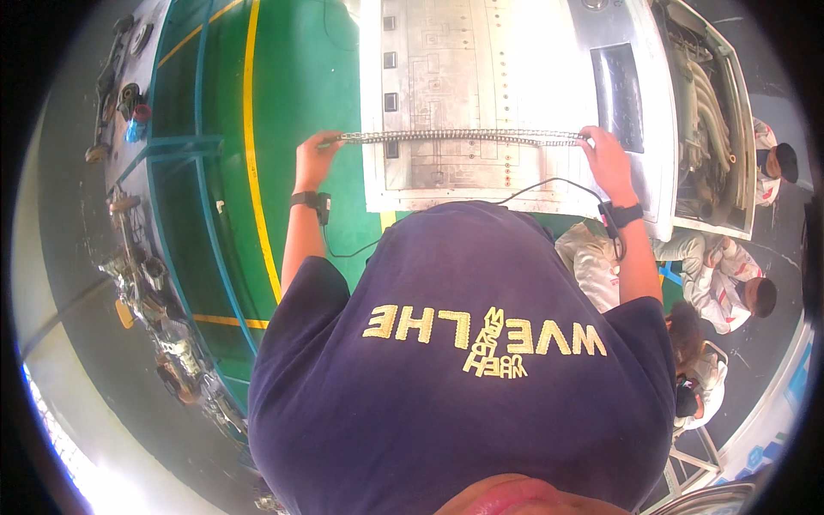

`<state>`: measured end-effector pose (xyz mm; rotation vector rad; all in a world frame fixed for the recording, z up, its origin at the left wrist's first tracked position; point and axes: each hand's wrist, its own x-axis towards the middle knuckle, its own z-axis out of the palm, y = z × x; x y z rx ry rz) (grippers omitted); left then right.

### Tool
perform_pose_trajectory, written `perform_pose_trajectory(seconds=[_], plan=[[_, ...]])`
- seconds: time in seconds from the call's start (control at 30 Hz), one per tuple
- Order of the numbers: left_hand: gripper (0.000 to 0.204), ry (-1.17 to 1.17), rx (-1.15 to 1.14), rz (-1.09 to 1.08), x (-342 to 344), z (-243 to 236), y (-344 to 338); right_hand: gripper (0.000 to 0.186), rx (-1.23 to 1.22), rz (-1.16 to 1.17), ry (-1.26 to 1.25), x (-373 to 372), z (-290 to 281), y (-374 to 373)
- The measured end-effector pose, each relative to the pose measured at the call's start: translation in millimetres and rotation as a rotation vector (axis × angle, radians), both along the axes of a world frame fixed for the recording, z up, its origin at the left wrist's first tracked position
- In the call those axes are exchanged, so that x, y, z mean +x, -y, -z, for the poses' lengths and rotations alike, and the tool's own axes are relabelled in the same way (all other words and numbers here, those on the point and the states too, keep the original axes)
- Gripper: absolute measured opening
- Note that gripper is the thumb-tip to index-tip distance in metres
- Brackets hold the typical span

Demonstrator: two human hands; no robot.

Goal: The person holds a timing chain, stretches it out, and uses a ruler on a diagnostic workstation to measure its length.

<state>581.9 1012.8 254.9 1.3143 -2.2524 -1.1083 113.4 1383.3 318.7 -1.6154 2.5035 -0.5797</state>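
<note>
A long metal chain, looped so that two strands run side by side, is stretched nearly level between my hands. My left hand pinches its left end, over the green floor. Its right end is gripped in the fingers of my right hand, in front of the silver panel. The chain passes across this panel, which bears line drawings, small sockets and black switches. I cannot tell whether the chain touches it. Each wrist wears a dark band with a small device and a thin black cable.
To the right of the panel stands an open housing with thick pipes. Several people in pale work clothes are at the right. Along the left, a bench carries many metal parts, beside a blue frame. Yellow lines mark the green floor.
</note>
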Motion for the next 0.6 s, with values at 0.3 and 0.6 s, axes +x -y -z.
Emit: perform_pose_trajectory(seconds=[0.3,0.6], plan=[[0.02,-0.426,0.222,-0.051,-6.7,-49.6,10.3,0.027,-0.232,0.209,0.7,-22.9,-69.1,-7.6],[0.017,-0.588,0.486,-0.016,-31.1,-67.5,1.9,0.025,-0.406,0.382,1.023,-22.3,-63.4,-14.6]])
